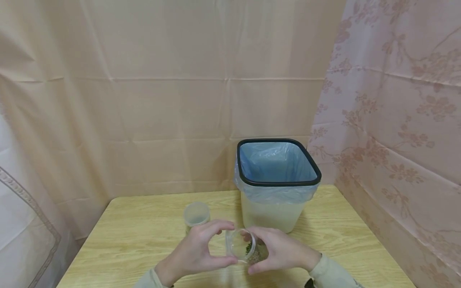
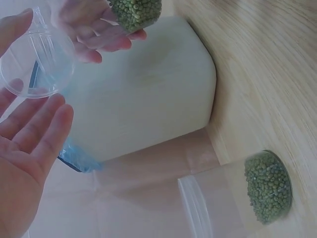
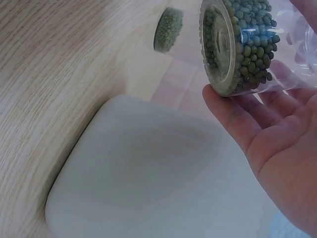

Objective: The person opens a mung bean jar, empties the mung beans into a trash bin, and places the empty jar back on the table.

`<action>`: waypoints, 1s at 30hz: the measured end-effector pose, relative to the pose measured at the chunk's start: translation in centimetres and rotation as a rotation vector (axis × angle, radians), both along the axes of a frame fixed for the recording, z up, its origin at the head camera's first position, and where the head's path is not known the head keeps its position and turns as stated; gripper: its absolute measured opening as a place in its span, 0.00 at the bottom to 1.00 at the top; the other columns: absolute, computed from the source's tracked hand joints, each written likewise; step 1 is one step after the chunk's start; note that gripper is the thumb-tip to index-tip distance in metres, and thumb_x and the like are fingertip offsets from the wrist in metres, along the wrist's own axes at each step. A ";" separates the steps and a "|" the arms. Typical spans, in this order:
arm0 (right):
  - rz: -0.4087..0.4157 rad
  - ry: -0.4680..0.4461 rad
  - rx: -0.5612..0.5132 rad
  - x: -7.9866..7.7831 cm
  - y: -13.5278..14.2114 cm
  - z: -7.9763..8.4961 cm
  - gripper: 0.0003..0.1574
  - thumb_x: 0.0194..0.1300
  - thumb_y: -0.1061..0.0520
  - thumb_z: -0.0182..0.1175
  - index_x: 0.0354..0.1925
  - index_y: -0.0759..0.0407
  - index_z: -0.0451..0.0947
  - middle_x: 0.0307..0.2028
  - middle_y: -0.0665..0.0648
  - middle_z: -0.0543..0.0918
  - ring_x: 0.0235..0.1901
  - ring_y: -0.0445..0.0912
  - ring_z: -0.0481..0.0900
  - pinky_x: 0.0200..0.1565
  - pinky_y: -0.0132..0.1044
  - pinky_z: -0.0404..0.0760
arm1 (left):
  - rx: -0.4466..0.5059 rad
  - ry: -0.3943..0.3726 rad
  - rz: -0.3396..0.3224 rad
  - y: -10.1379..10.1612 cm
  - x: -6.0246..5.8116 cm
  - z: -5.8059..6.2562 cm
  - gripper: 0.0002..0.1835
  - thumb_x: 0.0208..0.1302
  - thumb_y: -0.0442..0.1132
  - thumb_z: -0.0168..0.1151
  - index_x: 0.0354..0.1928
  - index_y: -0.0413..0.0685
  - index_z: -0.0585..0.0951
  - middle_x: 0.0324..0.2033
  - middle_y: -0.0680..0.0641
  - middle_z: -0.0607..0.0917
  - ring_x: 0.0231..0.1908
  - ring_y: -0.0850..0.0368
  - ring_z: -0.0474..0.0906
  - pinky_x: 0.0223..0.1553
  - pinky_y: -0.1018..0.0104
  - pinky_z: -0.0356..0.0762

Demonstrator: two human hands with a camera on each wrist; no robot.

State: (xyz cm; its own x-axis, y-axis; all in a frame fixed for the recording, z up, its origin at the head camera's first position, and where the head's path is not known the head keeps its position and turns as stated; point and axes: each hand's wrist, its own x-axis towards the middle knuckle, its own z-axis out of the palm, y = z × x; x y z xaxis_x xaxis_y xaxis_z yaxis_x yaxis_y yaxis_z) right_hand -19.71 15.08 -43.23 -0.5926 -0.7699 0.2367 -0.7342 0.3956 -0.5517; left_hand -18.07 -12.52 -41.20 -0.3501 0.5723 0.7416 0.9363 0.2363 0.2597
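My left hand [image 1: 198,250] pinches a clear round plastic lid [image 2: 59,74] at its rim between thumb and fingers. Just to its right, my right hand [image 1: 279,248] grips a clear plastic jar [image 3: 257,49] with green beans, like mung beans, gathered near its base. The jar is tilted and its mouth faces the lid. In the head view the lid overlaps the jar, and whether they touch I cannot tell. A second clear jar [image 2: 223,198] stands upright on the table behind my left hand, with green beans at its bottom.
A pale bin [image 1: 271,212] with a black rim and blue liner bag [image 1: 277,160] stands on the wood-grain table [image 1: 144,224], behind the right hand. A beige curtain [image 1: 162,120] hangs at the back, a flowered pink one [image 1: 403,132] on the right.
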 end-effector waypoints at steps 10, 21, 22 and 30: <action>-0.005 -0.003 0.009 -0.1 0.2 -0.3 0.46 0.57 0.31 0.71 0.66 0.48 0.70 0.52 0.42 0.81 0.52 0.42 0.81 0.53 0.38 0.80 | 0.038 -0.065 0.063 -0.4 0.3 -0.3 0.33 0.53 0.50 0.81 0.59 0.46 0.80 0.53 0.47 0.84 0.51 0.54 0.82 0.46 0.63 0.83; -0.017 -0.009 0.016 -0.3 0.4 -0.3 0.48 0.56 0.31 0.72 0.67 0.48 0.69 0.53 0.42 0.81 0.52 0.41 0.81 0.54 0.38 0.80 | -0.007 -0.096 0.114 -1.2 0.0 -1.0 0.32 0.55 0.52 0.78 0.58 0.46 0.81 0.52 0.48 0.84 0.48 0.55 0.82 0.42 0.70 0.82; -0.019 -0.008 0.016 -0.3 0.5 -0.3 0.48 0.56 0.31 0.72 0.67 0.48 0.69 0.53 0.42 0.81 0.52 0.41 0.81 0.54 0.38 0.80 | -0.015 -0.096 0.116 -1.4 -0.1 -1.2 0.32 0.55 0.53 0.78 0.58 0.45 0.81 0.52 0.47 0.85 0.48 0.54 0.82 0.42 0.70 0.82; -0.034 -0.018 0.030 -0.1 0.7 -0.4 0.49 0.55 0.30 0.71 0.67 0.48 0.69 0.53 0.41 0.81 0.53 0.40 0.80 0.55 0.39 0.80 | -0.045 -0.170 0.113 -2.3 -0.5 -2.6 0.31 0.55 0.52 0.78 0.57 0.46 0.81 0.51 0.51 0.86 0.47 0.55 0.84 0.42 0.63 0.85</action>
